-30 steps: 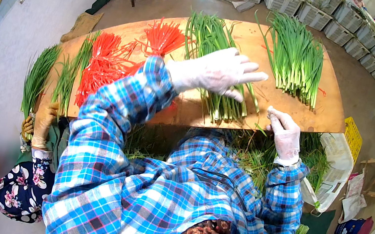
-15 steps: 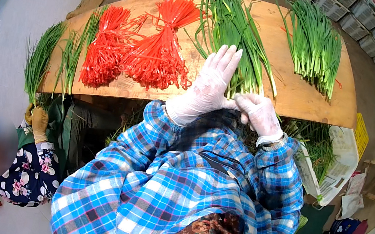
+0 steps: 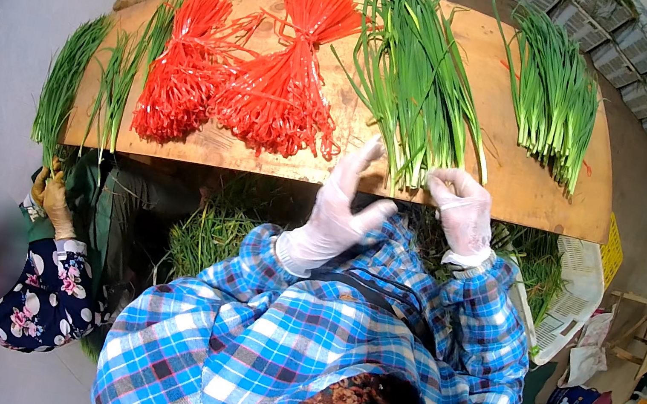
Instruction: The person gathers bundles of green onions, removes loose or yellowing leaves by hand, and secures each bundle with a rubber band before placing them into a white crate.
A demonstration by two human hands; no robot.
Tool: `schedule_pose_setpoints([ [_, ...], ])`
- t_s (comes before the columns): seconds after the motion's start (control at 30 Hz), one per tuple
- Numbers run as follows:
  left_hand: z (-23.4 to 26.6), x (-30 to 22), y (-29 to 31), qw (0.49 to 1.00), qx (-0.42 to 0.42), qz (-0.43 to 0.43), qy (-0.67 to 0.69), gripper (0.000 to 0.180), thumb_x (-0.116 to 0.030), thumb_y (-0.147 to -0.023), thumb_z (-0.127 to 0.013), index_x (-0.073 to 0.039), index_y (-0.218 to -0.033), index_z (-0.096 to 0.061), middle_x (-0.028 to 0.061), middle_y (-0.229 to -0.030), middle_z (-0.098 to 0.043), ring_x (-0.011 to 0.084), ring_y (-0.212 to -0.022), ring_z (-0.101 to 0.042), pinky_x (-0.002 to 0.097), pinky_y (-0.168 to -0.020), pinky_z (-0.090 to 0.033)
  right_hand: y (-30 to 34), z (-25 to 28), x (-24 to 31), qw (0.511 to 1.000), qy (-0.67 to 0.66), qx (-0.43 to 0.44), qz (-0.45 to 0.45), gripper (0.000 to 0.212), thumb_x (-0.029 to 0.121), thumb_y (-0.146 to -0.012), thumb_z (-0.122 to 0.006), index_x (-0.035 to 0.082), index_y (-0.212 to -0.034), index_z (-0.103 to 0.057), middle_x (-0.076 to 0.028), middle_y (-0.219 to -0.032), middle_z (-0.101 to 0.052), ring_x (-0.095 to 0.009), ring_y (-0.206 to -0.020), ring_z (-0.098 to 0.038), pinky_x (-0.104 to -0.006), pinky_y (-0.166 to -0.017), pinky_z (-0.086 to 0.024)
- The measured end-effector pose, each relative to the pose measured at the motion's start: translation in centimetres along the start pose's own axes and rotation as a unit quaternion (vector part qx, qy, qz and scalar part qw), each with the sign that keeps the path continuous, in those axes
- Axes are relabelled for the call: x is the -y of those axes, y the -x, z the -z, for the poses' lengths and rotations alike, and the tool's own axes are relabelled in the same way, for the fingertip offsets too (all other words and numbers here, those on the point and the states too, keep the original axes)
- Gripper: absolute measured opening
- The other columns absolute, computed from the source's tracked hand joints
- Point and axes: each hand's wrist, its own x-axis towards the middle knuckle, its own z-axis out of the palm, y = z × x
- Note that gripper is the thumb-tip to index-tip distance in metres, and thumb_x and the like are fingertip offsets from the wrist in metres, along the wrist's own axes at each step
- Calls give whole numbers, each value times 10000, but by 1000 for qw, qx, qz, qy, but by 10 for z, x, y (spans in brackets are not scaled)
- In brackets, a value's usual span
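A loose bunch of garlic chives (image 3: pixel 425 90) lies on the wooden table in front of me, pale stem ends toward me. My left hand (image 3: pixel 338 218), in a thin white glove, hovers at the table's near edge, just short of the stems. It is open and holds nothing, thumb well apart from the fingers. The gloved right hand (image 3: pixel 460 213) is at the right of the stem ends, its fingers bent in toward the thumb. Whatever its fingertips pinch is too small to make out.
Two bundles of red ties (image 3: pixel 281 99) lie left of the chives on the table (image 3: pixel 515 197). Another chive bunch (image 3: pixel 557 105) lies to the right. At left, a co-worker's gloved hands (image 3: pixel 56 198) hold chives. A white crate (image 3: pixel 571 297) with greens stands at lower right.
My left hand has drawn back from the chives toward me, its fingers spreading from the thumb. The right hand has moved slightly right, away from the left. The view has shifted a little.
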Motion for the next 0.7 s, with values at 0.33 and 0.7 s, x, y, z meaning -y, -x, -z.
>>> schedule_pose_setpoints([
  [0.33,12,11,-2,872,-79,347,336,273,-74,-866,-506,29,-1119,-504,69,-799,-577,102,-605,-539,221,-575,-459,-11,-29,6,757,517,45,397,121,95,-704,-542,90,-823,-567,-23,-527,-489,-195,-487,-531,-321,-442,-394],
  [0.7,13,11,-21,868,64,411,272,227,-208,-826,-586,13,-869,-565,40,-630,-533,104,-448,-481,223,-418,-382,14,-23,39,679,538,8,500,116,102,-704,-557,62,-810,-578,-3,-523,-420,-144,-454,-462,-289,-417,-337],
])
